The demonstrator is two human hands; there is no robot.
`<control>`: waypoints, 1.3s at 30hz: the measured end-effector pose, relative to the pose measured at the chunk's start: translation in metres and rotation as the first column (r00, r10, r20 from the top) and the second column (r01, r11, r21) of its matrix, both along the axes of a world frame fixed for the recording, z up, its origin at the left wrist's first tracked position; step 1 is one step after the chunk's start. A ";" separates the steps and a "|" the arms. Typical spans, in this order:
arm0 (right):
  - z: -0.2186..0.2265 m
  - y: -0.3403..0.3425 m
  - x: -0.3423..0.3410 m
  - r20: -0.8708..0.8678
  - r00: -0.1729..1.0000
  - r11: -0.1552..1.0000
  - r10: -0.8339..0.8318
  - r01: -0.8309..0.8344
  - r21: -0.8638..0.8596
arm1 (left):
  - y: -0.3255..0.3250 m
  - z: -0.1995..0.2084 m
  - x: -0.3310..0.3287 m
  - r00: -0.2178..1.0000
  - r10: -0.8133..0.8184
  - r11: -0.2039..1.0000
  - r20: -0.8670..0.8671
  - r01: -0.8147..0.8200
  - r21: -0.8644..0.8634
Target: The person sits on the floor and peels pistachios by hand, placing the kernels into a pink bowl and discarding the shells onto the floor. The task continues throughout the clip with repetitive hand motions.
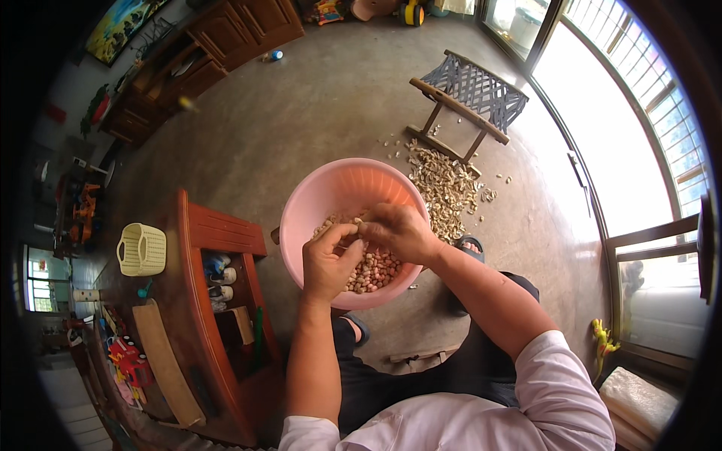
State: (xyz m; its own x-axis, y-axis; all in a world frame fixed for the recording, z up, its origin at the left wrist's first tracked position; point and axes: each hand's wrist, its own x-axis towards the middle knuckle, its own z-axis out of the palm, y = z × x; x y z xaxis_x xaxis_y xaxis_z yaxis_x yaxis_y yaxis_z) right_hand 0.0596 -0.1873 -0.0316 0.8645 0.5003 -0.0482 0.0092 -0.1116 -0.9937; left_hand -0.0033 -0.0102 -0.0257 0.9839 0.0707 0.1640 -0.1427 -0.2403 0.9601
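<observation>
A pink plastic bowl (316,197) rests on my lap, holding shelled pinkish peanuts (374,270) and some unshelled ones. Both hands meet over the bowl's middle. My left hand (328,259) and my right hand (397,231) pinch a single peanut pod (359,223) between their fingertips. The pod is mostly hidden by the fingers.
A heap of empty peanut shells (444,184) lies on the concrete floor beyond the bowl, beside a small folding stool (468,96) with a woven seat. A red wooden table (197,248) with a cream basket (141,249) stands at my left. Windows (639,113) run along the right.
</observation>
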 end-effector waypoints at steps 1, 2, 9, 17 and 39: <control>-0.001 0.000 0.000 -0.032 0.999 1.000 0.007 -0.007 0.023 | 0.002 0.001 0.000 1.000 -0.002 0.999 0.025 0.001 0.036; -0.001 -0.001 -0.001 -0.096 0.995 0.999 0.025 -0.020 0.049 | 0.005 0.003 0.000 0.999 -0.004 0.997 0.051 0.001 0.071; 0.019 -0.002 0.000 -0.222 0.974 0.996 -0.040 0.056 0.064 | 0.008 0.013 -0.003 0.989 0.044 0.986 0.141 -0.066 0.153; 0.014 -0.002 0.001 -0.223 0.975 0.990 -0.001 0.032 0.137 | 0.005 0.014 -0.001 0.960 0.095 0.962 0.264 -0.157 0.225; 0.030 -0.079 0.037 0.520 0.844 0.681 -0.131 0.457 -0.572 | 0.017 -0.033 0.003 0.842 0.107 0.509 -0.529 0.410 0.757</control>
State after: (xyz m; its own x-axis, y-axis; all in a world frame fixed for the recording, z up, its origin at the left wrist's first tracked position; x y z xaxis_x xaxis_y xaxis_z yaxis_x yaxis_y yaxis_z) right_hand 0.0962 -0.2661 -0.0015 0.9722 0.1931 0.1328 0.2343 -0.7929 -0.5625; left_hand -0.0006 0.0073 -0.0587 0.9150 0.0017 -0.4035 0.1177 -0.9576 0.2629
